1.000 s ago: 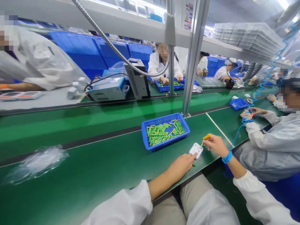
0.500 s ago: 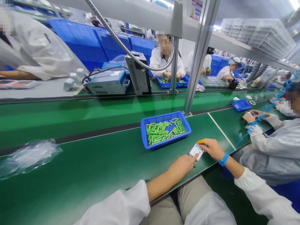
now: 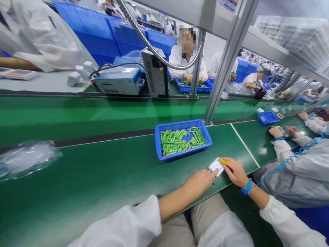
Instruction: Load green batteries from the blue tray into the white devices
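Observation:
A small white plastic device lies over the green work surface near its front edge, with openings in its upper face. My left hand grips it from the left, the index finger laid across its face. The green end of a battery pokes out below that hand; the rest is hidden. My right hand wears a yellow finger cot and closes on the device's upper right edge, its covered fingertip pressing at the top. Beyond my hands, a blue tray holds many green batteries.
A clear plastic bag lies at the left. Behind the tray rises a metal post. A co-worker's hand is at the right, near a smaller blue tray. A blue coiled cord runs from my blue wristband.
My right index finger has moved from beyond the device's top edge down onto its upper part. My left hand stays on the device. The view has shifted slightly.

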A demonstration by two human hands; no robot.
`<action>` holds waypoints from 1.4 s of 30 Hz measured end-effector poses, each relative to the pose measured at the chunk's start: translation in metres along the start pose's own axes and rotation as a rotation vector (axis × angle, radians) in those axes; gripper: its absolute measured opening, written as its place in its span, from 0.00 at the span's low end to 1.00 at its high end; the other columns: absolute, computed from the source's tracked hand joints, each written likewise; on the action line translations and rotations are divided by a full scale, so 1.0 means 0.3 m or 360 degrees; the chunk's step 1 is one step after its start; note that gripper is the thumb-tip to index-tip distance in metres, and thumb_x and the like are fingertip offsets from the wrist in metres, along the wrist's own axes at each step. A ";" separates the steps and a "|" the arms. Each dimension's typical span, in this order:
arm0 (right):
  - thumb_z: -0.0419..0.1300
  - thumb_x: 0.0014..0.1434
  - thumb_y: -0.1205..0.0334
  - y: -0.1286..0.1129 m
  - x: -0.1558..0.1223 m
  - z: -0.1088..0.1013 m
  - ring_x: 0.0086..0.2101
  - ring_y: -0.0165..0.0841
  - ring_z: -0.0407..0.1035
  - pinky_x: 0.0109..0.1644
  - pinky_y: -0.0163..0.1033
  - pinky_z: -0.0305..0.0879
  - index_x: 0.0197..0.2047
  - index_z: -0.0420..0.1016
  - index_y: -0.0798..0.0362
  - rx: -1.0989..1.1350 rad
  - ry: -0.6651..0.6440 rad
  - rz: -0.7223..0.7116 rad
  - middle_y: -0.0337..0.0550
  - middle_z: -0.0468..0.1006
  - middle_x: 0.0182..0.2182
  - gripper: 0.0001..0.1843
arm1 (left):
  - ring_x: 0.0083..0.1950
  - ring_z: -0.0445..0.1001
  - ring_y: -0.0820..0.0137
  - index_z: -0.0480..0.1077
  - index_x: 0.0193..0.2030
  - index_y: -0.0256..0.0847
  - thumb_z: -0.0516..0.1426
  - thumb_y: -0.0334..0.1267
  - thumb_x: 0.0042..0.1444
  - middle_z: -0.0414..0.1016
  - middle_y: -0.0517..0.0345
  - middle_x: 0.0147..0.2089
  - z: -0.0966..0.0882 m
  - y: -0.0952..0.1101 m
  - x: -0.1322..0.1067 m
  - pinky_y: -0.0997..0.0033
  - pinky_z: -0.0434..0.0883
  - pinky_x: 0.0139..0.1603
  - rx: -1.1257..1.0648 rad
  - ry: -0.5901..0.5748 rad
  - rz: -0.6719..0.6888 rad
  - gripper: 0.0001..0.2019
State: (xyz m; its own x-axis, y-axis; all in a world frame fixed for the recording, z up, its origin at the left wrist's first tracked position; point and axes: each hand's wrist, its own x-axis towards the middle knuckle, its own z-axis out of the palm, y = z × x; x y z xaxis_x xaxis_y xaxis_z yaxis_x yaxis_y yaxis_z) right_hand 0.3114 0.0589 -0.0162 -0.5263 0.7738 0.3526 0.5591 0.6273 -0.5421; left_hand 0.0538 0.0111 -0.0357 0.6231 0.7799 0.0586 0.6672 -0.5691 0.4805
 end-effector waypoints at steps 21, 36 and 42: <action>0.74 0.64 0.44 -0.213 -0.095 0.109 0.31 0.36 0.79 0.35 0.42 0.79 0.52 0.88 0.49 0.1203 0.0416 0.0891 0.44 0.87 0.35 0.20 | 0.37 0.78 0.66 0.73 0.59 0.43 0.61 0.49 0.71 0.81 0.58 0.40 -0.070 0.042 0.046 0.68 0.73 0.41 -0.1569 0.0511 -0.0270 0.16; 0.71 0.64 0.46 -0.093 -0.080 0.043 0.32 0.37 0.76 0.35 0.41 0.73 0.45 0.80 0.49 0.0917 0.0413 0.0971 0.43 0.84 0.34 0.16 | 0.68 0.71 0.47 0.61 0.75 0.43 0.68 0.33 0.61 0.72 0.42 0.70 -0.021 -0.001 0.076 0.46 0.71 0.65 -0.0427 0.0502 -0.0151 0.37; 0.59 0.68 0.63 -0.081 -0.026 -0.031 0.32 0.36 0.72 0.39 0.42 0.69 0.39 0.80 0.49 0.0206 -0.0095 0.0522 0.42 0.79 0.31 0.08 | 0.72 0.70 0.49 0.57 0.78 0.43 0.60 0.30 0.64 0.72 0.41 0.72 -0.048 -0.021 0.039 0.47 0.68 0.71 -0.0352 0.0488 -0.0004 0.36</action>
State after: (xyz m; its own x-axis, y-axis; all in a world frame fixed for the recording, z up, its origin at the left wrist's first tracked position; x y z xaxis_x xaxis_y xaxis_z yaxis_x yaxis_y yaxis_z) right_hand 0.3080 0.0384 0.0014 -0.3709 0.9232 0.1010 0.6205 0.3272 -0.7127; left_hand 0.0512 0.0275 -0.0255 0.4484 0.8419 0.3002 0.5435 -0.5235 0.6562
